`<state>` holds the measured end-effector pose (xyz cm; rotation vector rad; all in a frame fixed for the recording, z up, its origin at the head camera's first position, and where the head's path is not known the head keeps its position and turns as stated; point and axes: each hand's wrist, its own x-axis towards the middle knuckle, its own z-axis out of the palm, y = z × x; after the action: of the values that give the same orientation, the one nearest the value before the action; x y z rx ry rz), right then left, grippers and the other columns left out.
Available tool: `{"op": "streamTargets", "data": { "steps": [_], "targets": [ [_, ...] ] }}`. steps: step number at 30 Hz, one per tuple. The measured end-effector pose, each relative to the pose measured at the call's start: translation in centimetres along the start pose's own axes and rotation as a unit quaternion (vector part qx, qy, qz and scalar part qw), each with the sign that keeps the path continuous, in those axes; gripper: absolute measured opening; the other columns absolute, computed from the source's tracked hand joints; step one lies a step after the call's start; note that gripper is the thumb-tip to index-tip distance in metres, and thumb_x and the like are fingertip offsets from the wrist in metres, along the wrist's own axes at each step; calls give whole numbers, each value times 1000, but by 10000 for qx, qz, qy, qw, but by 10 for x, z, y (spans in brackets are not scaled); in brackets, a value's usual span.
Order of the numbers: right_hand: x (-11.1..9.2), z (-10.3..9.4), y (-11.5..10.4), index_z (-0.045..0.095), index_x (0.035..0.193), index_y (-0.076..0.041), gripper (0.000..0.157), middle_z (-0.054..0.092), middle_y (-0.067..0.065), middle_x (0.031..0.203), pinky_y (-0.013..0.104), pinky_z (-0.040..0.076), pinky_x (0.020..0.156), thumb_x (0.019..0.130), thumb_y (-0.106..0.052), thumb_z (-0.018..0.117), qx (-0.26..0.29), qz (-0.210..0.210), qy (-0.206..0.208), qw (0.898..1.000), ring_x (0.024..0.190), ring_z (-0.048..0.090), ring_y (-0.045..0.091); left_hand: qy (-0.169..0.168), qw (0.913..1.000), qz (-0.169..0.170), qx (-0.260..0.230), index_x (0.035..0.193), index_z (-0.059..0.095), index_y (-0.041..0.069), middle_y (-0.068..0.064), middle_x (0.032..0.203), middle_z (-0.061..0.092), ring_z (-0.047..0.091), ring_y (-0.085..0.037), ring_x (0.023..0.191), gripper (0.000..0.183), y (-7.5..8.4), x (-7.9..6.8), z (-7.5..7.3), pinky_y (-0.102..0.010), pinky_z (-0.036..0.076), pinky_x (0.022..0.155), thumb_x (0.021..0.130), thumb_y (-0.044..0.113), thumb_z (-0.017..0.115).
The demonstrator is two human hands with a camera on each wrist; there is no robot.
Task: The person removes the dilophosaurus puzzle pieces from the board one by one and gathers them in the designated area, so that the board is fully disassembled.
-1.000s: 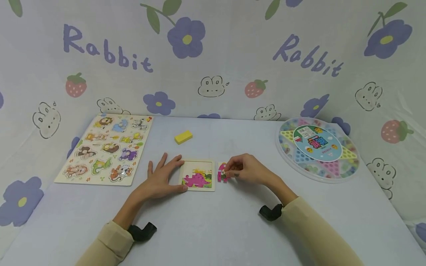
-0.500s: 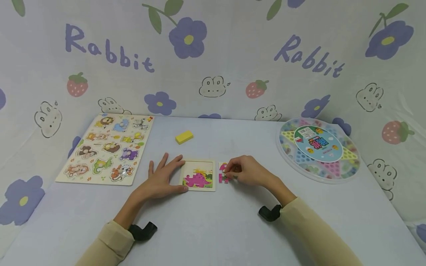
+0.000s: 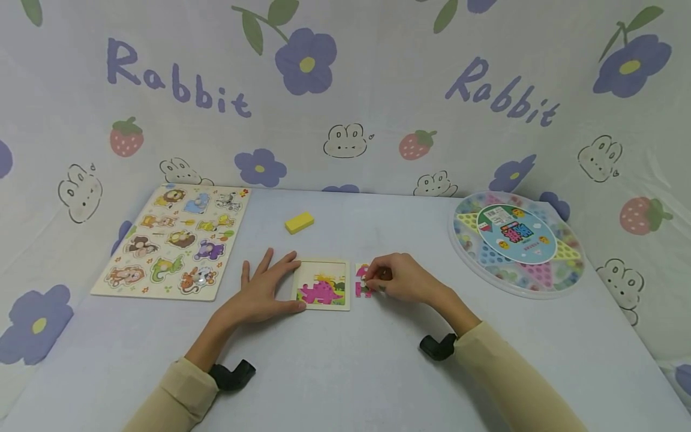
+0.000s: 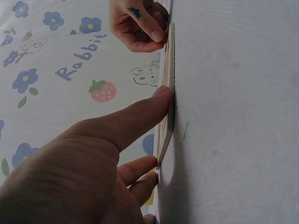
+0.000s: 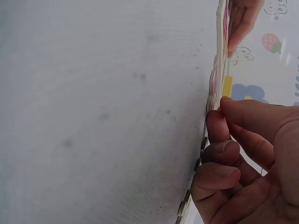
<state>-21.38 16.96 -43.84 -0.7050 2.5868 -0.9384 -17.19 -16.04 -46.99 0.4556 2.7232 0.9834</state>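
In the head view my left hand (image 3: 260,295) rests at the left side of a small square wooden puzzle tray (image 3: 324,268). Its thumb touches the near corner and straight fingers touch the far one. Pink dinosaur pieces (image 3: 322,293) fill the tray's lower part; bare wood shows above. Just right of the tray lie loose pink jigsaw pieces (image 3: 360,290), partly hidden by my right hand (image 3: 406,279). Its thumb and index finger pinch the edge of a jigsaw piece (image 5: 213,95), seen edge-on in the right wrist view; the other fingers are curled.
A yellow block (image 3: 299,222) lies behind the tray. On the left is a wooden animal puzzle board (image 3: 124,288); on the right, a round Chinese checkers board (image 3: 515,234) under a clear cover. A patterned cloth (image 3: 372,102) hangs behind the white table (image 3: 324,372).
My right hand has shifted very slightly at the loose pieces, uncovering a bit more of them. The left hand and the tray stay in place.
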Motion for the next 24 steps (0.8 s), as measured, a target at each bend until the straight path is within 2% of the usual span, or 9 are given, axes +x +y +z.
{"op": "streamTargets", "data": {
  "steps": [7,14,18,24],
  "targets": [
    [6,1,-3,78,100,-14,5,72,-3,85,21,45,63,98,-17,77,-26,-119,74,9999,73,55,12,27,10000,23,30,161,46,15,-4,178,26,-4,-43,168,89,-1,0,0,-74,-20,125,86,45,83],
    [22,9,-16,78,102,-14,6,72,-1,84,22,47,61,98,-19,77,122,-301,-16,9995,67,57,11,35,10000,38,22,161,45,15,-4,178,26,-3,-43,168,89,-1,0,0,-75,-20,125,86,46,83],
    [33,15,-24,78,108,-13,11,72,0,90,22,46,62,99,-18,75,135,-364,-197,9990,69,56,10,28,10000,39,40,161,45,15,-4,178,26,-3,-43,168,89,0,-1,-1,-75,-19,125,87,47,82],
    [46,20,-33,74,126,-11,26,69,2,95,24,51,56,100,-15,73,198,-321,-647,9972,68,58,11,2,10000,14,83,162,45,15,-4,178,25,-4,-43,168,89,0,0,-1,-75,-19,125,87,48,82]
  ]
}}
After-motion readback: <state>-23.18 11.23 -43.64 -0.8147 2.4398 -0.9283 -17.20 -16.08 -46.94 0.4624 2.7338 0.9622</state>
